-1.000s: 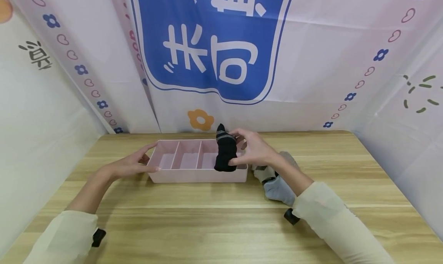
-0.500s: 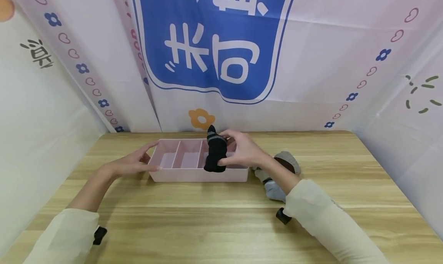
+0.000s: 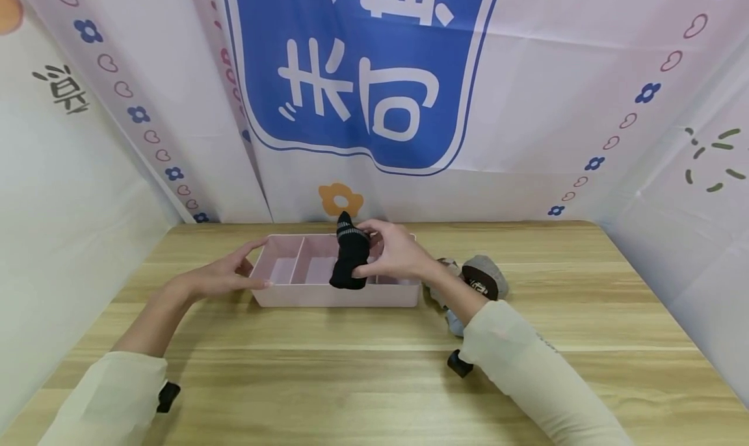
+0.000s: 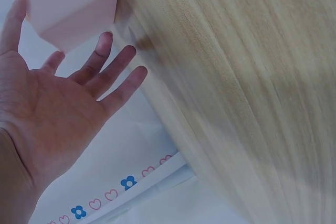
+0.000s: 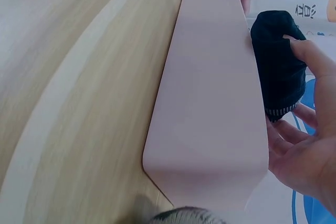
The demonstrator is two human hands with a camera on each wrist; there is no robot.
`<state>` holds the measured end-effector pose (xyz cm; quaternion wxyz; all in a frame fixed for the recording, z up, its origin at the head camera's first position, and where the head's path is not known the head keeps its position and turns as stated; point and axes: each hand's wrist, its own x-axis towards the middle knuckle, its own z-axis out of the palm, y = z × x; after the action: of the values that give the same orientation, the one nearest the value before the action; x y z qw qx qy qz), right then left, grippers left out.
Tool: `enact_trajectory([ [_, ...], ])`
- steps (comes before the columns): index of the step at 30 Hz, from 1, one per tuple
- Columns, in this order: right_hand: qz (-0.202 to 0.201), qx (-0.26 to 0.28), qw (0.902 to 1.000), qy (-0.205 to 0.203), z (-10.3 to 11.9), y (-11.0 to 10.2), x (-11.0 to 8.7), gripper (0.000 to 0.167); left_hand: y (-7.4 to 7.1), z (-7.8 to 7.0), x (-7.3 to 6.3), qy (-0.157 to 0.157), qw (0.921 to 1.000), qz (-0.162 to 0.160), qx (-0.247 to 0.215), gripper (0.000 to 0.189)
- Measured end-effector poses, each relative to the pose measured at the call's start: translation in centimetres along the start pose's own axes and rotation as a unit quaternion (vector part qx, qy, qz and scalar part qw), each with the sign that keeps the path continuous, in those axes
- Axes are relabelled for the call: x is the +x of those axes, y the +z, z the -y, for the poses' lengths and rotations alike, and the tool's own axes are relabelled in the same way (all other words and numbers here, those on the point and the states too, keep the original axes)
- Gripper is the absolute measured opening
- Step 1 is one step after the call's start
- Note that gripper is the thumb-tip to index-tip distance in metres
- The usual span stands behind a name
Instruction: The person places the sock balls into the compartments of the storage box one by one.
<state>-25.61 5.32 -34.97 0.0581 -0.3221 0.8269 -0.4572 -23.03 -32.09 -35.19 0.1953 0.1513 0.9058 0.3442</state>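
Note:
My right hand point(image 3: 398, 251) pinches a rolled black sock point(image 3: 351, 257) with a grey striped band, thumb at the front and fingers behind. It holds the sock point(image 5: 278, 59) over the middle of a pale pink divided box point(image 3: 333, 296), hiding part of the compartments. At the box's left end rests my left hand point(image 3: 219, 279), its thumb on the front rim and a finger at the back corner. Seen from the left wrist, that hand point(image 4: 58, 108) has its fingers spread and fairly straight, touching the box point(image 4: 73, 3) at its edges.
Right of the box lie several socks: a grey and brown sock point(image 3: 484, 277), a light blue sock point(image 3: 454, 324) and a beige one point(image 3: 435, 295), partly under my right forearm. The wooden table point(image 3: 328, 381) meets a printed cloth backdrop point(image 3: 515, 140) behind the box.
My right hand has moved left over the box with the black sock, from the right side toward the middle. More of the grey and brown sock shows now. The left hand stays in place.

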Motion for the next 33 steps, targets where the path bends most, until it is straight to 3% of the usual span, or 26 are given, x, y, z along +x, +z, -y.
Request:
enact_trajectory([
  [25, 0.001, 0.012, 0.9999, 0.001, 1.4, 1.9, 2.1, 0.077, -0.3, -0.4, 0.2, 0.002, 0.9999, 0.001, 0.01, 0.105],
  [33, 0.001, 0.018, 0.9998, -0.005, 1.7, 2.8, 2.5, 0.078, 0.0, 0.2, 0.0, 0.002, 1.0, -0.002, -0.001, 0.104],
])
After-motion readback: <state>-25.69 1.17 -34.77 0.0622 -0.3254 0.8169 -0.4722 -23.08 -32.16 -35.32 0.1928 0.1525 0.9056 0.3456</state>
